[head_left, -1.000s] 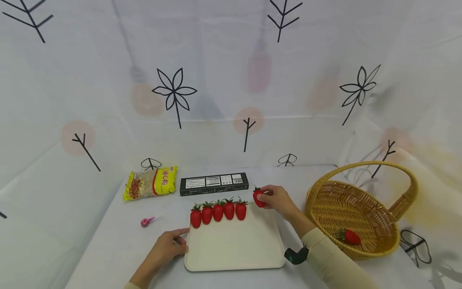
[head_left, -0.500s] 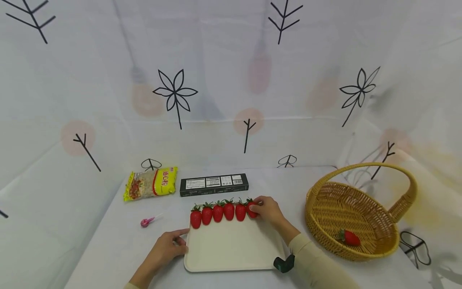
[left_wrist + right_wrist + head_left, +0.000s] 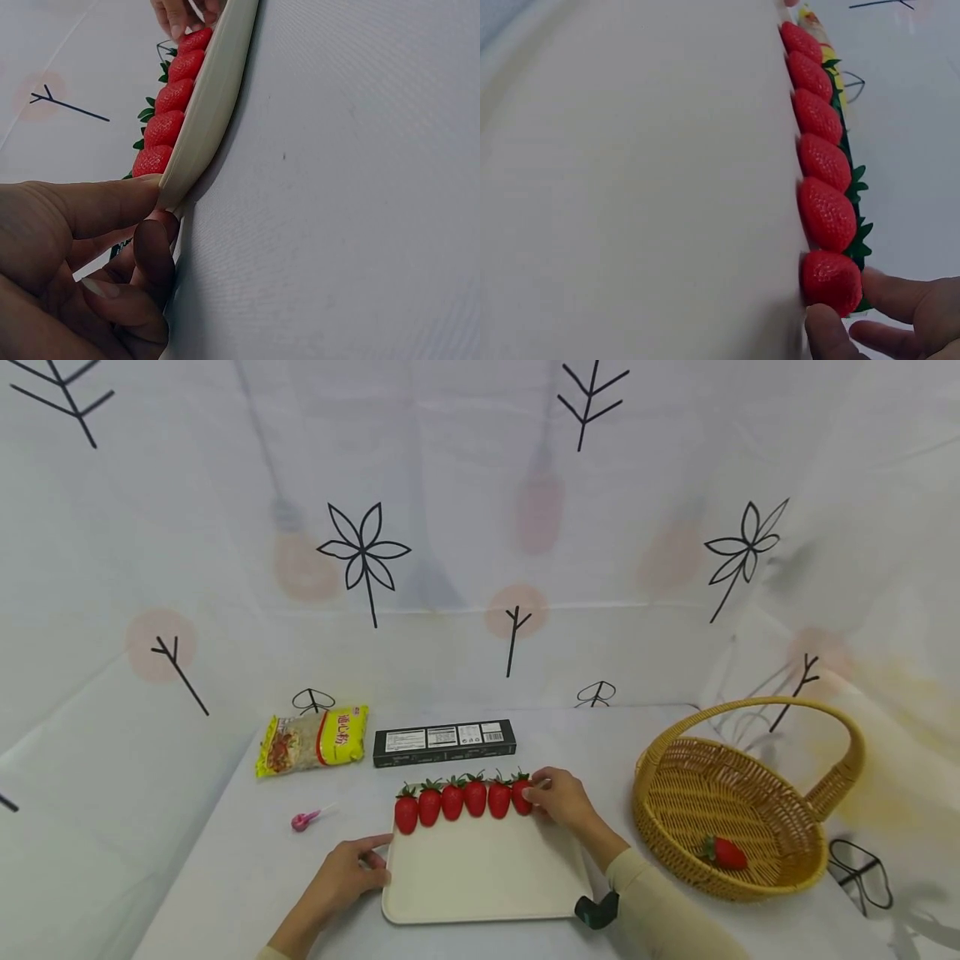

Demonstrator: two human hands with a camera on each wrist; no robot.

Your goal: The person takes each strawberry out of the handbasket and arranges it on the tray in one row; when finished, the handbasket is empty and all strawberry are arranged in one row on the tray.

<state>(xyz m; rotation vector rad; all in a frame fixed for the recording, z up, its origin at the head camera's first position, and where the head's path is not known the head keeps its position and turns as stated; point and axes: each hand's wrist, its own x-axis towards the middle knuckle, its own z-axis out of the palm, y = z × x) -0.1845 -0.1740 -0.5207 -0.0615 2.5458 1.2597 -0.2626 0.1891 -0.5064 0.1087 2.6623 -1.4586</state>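
Observation:
A cream tray point(image 3: 480, 877) lies on the white table. Along its far edge runs a row of several red strawberries point(image 3: 452, 802), leaves pointing away from me. My right hand point(image 3: 566, 802) holds the rightmost strawberry point(image 3: 832, 281), thumb and a finger on opposite sides of it, and it sits beside the others on the tray. With my left hand point(image 3: 345, 872) I pinch the tray's left rim; in the left wrist view the thumb point(image 3: 112, 202) lies on top and a finger curls beneath. Another strawberry point(image 3: 727, 854) lies inside the wicker basket point(image 3: 772, 818) at the right.
Behind the tray is a long black box point(image 3: 445, 745). A yellow food packet point(image 3: 313, 742) lies at the back left, with a pink lollipop point(image 3: 302, 821) nearer me. The basket's tall handle point(image 3: 843, 777) arches over it. Patterned white cloth point(image 3: 450, 660) hangs behind the table.
My right hand has brought the strawberry leftward and down from above the tray's far right corner to the row's right end. The left hand has stayed at the rim.

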